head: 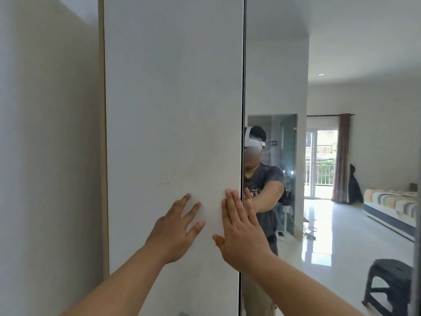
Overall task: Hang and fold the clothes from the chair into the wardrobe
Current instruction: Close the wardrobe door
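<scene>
A tall white wardrobe door (173,110) fills the middle of the head view, closed against a mirrored door (275,76) on its right. My left hand (175,229) lies flat on the white door with its fingers spread. My right hand (239,231) presses flat with straight fingers along the seam between the two doors. Neither hand holds anything. No clothes are in direct view.
A plain wall (45,156) stands at the left. The mirror reflects a person wearing a headset, a glossy tiled floor, a dark plastic stool (391,288), a bed with striped bedding (391,201) and a curtained balcony door (323,160).
</scene>
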